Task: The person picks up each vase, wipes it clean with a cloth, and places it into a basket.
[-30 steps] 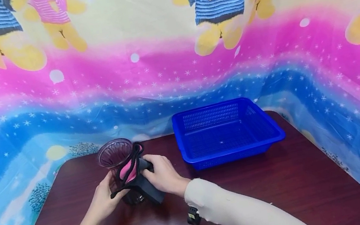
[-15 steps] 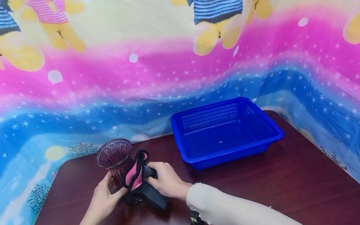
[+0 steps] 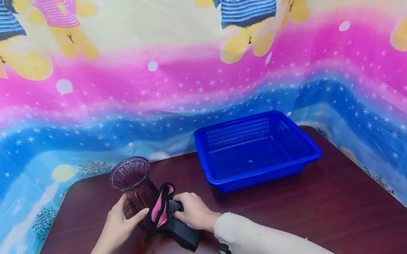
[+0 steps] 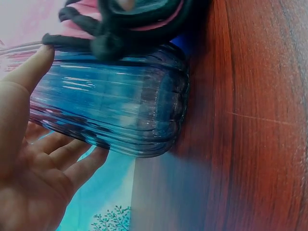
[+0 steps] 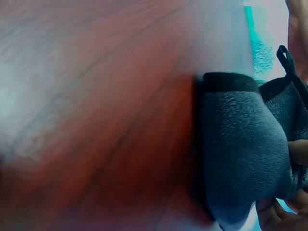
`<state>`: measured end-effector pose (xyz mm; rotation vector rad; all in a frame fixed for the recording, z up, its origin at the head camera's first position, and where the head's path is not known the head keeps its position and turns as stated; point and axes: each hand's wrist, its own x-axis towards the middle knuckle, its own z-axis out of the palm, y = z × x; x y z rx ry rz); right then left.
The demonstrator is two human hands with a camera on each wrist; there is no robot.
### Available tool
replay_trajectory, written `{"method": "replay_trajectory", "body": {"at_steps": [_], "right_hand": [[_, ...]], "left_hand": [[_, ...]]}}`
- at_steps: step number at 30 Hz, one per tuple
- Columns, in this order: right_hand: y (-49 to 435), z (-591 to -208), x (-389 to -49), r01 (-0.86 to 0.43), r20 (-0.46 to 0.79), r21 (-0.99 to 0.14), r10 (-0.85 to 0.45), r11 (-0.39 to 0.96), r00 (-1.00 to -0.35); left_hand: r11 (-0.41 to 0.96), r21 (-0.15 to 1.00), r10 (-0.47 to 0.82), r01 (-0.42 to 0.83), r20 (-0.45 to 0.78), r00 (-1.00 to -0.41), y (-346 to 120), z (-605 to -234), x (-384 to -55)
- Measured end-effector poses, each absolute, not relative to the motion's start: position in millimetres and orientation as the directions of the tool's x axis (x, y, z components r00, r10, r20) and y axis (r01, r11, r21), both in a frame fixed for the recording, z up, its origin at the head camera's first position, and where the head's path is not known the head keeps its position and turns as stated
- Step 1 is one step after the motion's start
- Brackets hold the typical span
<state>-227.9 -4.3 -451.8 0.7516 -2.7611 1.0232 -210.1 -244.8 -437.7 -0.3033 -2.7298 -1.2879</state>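
Observation:
A clear, purplish glass vase (image 3: 140, 197) with a flared, ribbed rim stands upright at the left of the table. My left hand (image 3: 115, 229) grips its body from the left, thumb on the near side; in the left wrist view the fingers of the left hand (image 4: 53, 163) curve under the ribbed glass (image 4: 106, 91). A folded cleaning cloth (image 3: 183, 232), dark grey and pink with black edging, lies against the vase's right side. My right hand (image 3: 196, 213) pinches it. Its fuzzy grey face (image 5: 240, 144) hangs close over the tabletop in the right wrist view.
A blue perforated plastic basket (image 3: 213, 182) sits at the back right of the dark red wooden table (image 3: 307, 227). Behind the table hangs a printed curtain (image 3: 164, 88) with bears and snowflakes.
My right hand has drawn the cloth down along the vase, toward me and slightly right. My left hand keeps its hold, and the vase stays in place.

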Motion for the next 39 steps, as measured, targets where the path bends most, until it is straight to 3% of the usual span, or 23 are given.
{"method": "replay_trajectory", "body": {"at_steps": [5, 18, 39], "right_hand": [[-2.7, -463.3, -227.1, -0.467, 0.225, -0.588, -0.421, 0.660, -0.879], [-3.4, -463.2, -227.0, -0.469, 0.278, -0.658, -0.389, 0.589, -0.879], [-15.1, -409.1, -227.7, -0.511, 0.395, -0.710, -0.326, 0.485, -0.859]], "left_hand": [[0.602, 0.762, 0.137, 0.240, 0.198, -0.971, -245.6, -441.0, -211.0], [0.606, 0.759, 0.139, 0.239, 0.194, -0.971, -246.6, -442.5, -210.8], [0.607, 0.729, 0.174, 0.316, 0.266, -0.948, -246.4, -442.4, -211.2]]}}
